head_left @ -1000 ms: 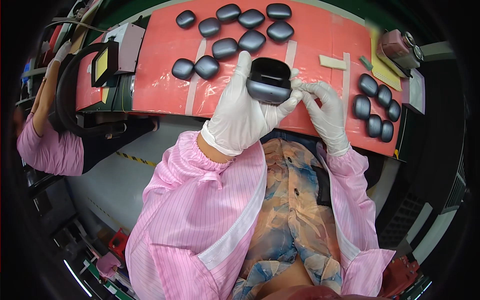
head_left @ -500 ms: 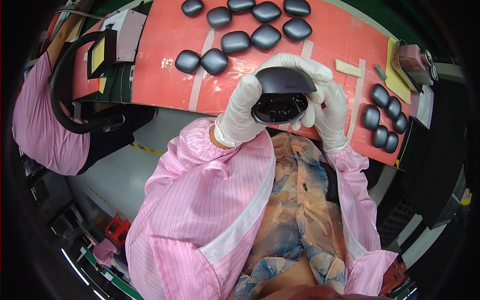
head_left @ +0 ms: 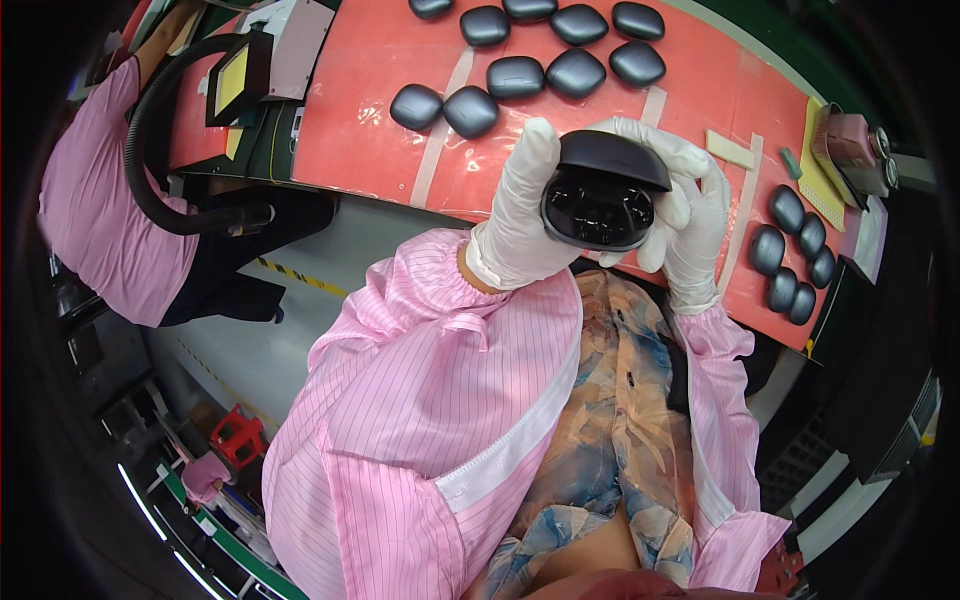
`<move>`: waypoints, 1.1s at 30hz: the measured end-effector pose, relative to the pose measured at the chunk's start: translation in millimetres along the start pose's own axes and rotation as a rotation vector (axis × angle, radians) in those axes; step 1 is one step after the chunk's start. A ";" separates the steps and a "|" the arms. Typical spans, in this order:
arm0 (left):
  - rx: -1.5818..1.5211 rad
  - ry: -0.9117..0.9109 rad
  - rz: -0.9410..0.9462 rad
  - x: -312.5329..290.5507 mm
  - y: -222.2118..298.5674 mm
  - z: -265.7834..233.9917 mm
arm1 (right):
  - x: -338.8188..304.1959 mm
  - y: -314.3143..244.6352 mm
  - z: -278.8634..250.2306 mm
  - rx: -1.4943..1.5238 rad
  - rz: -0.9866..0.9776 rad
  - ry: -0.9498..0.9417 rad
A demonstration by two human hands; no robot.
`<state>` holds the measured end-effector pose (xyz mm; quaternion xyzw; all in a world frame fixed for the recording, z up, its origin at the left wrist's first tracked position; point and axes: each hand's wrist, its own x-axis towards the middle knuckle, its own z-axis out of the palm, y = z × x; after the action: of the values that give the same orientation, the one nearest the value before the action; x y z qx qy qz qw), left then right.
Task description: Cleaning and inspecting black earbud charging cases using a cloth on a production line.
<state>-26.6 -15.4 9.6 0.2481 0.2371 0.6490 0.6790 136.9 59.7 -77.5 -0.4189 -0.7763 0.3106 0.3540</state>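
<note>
A dark, glossy earbud charging case (head_left: 600, 207) is held up in front of my body with its lid raised. Its shiny black inside faces me, and reflections hide the detail there. My left hand (head_left: 521, 215), in a white glove, grips the case from the left side, its thumb pointing up beside the lid. On the other side my right hand (head_left: 697, 225), gloved too, has its fingers curled against the case's right edge. Some fingers are hidden behind the case.
Several closed grey cases (head_left: 516, 78) lie on the red mat (head_left: 370, 150) beyond my hands; another group of cases (head_left: 768, 249) sits at the right. A black flexible hose (head_left: 135, 150) curves at the left near another person (head_left: 110, 200). Containers (head_left: 850, 145) stand at the far right.
The view has shifted, so the bench and hands appear farther right. The lid now stands more upright and more of the case's inside shows. My left thumb has straightened upward, away from the lid.
</note>
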 end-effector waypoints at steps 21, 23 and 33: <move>-0.317 0.396 -0.221 4.6 16.8 14.8 | -0.9 -7.9 -5.3 -0.287 -0.182 -0.007; -0.155 0.278 -0.141 1.0 11.7 5.0 | -3.1 -4.7 -2.7 -0.273 -0.193 0.126; -0.183 0.297 -0.147 -1.1 12.1 12.4 | -5.9 -10.0 -22.4 -0.073 -0.160 0.088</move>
<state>-27.9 -16.5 26.8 0.0689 0.2922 0.6460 0.7019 153.1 54.1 -59.0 -0.3816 -0.8017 0.2341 0.3961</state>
